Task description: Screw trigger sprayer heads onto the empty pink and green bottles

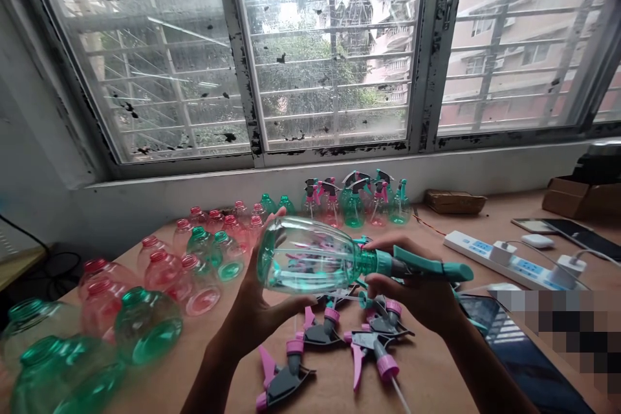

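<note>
A clear green spray bottle (310, 255) lies sideways in the air between my hands, its base to the left. My left hand (257, 291) is wrapped round the base end, thumb beneath. At the neck, my right hand (412, 278) has its fingers about the collar of a green-and-grey trigger sprayer head (412, 265), which sits on the bottle's mouth. A thin tube shows inside the bottle. Below, on the table, are several loose pink-and-grey trigger heads (286, 378), one with its tube pointing toward me.
Open green bottles (148, 330) and pink bottles (165, 275) stand along the left. Bottles with sprayer heads (354, 204) line the back by the window. A power strip (509, 259), a dark tablet (524, 349), phones (582, 236) and cardboard boxes (572, 197) are at right.
</note>
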### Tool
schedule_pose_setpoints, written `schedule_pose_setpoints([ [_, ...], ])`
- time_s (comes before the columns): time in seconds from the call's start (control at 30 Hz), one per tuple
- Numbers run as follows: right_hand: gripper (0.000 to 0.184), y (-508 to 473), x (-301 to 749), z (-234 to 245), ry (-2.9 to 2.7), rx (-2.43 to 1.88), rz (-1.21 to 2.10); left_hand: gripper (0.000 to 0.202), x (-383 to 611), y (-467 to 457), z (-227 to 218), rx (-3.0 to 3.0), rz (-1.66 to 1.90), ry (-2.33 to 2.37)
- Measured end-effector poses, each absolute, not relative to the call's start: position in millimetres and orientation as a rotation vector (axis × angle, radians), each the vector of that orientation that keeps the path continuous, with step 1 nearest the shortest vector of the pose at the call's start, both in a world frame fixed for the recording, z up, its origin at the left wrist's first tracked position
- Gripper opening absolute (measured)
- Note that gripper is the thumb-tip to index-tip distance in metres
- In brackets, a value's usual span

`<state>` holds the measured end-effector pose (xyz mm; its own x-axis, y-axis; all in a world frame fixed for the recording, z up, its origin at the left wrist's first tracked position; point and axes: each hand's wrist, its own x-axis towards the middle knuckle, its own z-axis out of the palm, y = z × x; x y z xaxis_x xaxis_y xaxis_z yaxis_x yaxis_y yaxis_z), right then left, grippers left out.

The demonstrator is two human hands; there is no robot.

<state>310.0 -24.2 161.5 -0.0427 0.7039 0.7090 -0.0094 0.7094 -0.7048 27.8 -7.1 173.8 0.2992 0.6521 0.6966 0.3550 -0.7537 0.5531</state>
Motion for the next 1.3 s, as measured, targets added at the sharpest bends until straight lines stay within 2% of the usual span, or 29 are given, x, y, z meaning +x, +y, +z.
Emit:
schedule_pose_setpoints([
  [0.27,0.031,-27.7,309.5,163.1,-1.53,-0.594,0.615,0.116,28.0,-7.4,170.7,2.285,1.454,0.896],
  [0.47,0.03,-26.3,308.3,164.3,-1.519,-0.589,0.647,0.101,28.5,-8.2,173.3,2.222,1.381,0.901],
  [0.63,0.029,-27.6,309.3,165.5,-1.499,-0.598,0.639,0.103,30.8,-5.1,170.5,2.282,1.516,0.938],
  [0.8,0.032,-32.2,308.6,172.6,-1.498,-0.567,0.651,0.114,28.4,-5.5,171.3,2.23,1.485,0.95],
  [1.1,0.03,-31.7,307.4,176.3,-1.52,-0.574,0.626,0.098,25.8,-3.7,168.7,2.199,1.515,0.912],
  [1.3,0.033,-31.8,306.3,172.6,-1.558,-0.573,0.605,0.119,28.6,-4.7,170.5,2.15,1.464,0.874],
])
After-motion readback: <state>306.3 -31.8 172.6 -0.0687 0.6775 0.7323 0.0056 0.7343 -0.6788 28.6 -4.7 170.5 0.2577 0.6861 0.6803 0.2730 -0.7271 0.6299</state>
